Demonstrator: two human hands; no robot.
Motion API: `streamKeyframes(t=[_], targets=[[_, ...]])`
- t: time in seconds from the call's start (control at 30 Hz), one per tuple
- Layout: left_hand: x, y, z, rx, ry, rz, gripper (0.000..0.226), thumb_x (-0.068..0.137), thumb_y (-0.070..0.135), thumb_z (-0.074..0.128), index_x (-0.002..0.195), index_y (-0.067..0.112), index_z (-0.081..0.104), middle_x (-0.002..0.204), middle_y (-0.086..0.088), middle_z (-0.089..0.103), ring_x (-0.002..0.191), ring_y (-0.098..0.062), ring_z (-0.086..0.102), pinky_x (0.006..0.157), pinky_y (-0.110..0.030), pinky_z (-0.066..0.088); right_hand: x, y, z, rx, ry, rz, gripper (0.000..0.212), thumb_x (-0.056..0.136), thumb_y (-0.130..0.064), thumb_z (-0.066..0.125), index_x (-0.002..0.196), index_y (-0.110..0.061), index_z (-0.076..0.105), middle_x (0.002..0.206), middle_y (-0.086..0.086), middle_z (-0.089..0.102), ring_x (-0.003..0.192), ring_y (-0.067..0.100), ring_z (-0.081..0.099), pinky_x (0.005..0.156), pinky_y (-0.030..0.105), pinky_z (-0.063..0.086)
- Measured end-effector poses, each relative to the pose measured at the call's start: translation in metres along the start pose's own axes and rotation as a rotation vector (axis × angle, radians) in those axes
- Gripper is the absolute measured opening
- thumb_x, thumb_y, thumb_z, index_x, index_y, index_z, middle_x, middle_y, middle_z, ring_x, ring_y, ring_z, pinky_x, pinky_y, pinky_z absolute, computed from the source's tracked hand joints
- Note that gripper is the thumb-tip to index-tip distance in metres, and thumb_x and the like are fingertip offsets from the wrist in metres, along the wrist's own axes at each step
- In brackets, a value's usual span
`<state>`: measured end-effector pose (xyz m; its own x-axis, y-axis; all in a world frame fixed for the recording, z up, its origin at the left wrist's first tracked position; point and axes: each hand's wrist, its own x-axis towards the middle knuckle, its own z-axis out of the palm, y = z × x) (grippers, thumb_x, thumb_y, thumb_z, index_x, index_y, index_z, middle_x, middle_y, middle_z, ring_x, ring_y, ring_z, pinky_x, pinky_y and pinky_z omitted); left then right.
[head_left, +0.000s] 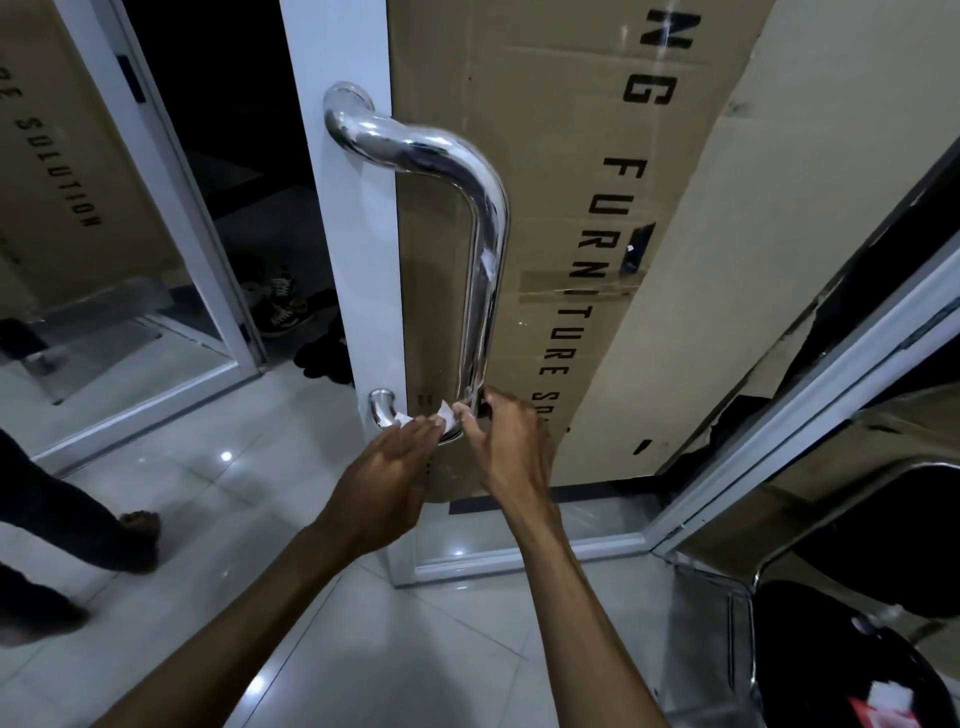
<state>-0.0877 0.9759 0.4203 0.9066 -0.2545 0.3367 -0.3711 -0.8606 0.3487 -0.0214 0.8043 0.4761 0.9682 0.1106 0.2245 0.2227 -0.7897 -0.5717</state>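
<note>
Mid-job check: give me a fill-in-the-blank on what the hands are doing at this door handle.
1. The left hand and the right hand meet at the ____ end of the handle.
2. The right hand pinches a scrap of ____ wrapping.
3. The cardboard behind the handle bears the whole word ____.
Missing words: lower; white; FURNITURE.

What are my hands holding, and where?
The right hand pinches the loose edge of white paper on the door handle's lower bend; the left hand touches the paper.
</note>
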Motion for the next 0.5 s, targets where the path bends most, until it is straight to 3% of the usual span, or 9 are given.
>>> streamKeyframes(t=[0.17,0.33,0.5], targets=[[-0.008,-0.017,0.014,0.174,0.073,0.005,0.08,0.079,0.0,0.066,0.156,0.003,0.042,0.163,-0.015,0.04,0.154,-0.031,0.033,0.123,-0.058,0.032,0.003,-0.001,-0.002,-0.033,0.008,0.001,0.027,0.101,-0.047,0.061,0.106,-0.022,0.071,0.089,-0.006,0.067,0.076,0.007,0.057,0.066,0.021,0.043],[-0.011,-0.005,0.023,0.218,0.061,0.052,0.069,0.09,0.017,0.042,0.157,0.002,0.039,0.165,-0.017,0.035,0.155,-0.033,0.03,0.124,-0.058,0.03,0.004,-0.001,-0.001,-0.008,-0.001,0.02,0.027,0.102,-0.046,0.06,0.104,-0.022,0.072,0.088,-0.007,0.068,0.069,0.004,0.055,0.055,0.012,0.034],[-0.015,-0.025,0.019,0.185,0.062,-0.02,0.081,0.079,0.003,0.056,0.158,0.003,0.036,0.167,-0.016,0.03,0.159,-0.031,0.022,0.126,-0.058,0.026,0.007,-0.001,0.0,-0.051,-0.017,0.05,0.03,0.102,-0.049,0.059,0.106,-0.022,0.071,0.082,-0.01,0.06,0.065,0.004,0.053,0.053,0.013,0.032]])
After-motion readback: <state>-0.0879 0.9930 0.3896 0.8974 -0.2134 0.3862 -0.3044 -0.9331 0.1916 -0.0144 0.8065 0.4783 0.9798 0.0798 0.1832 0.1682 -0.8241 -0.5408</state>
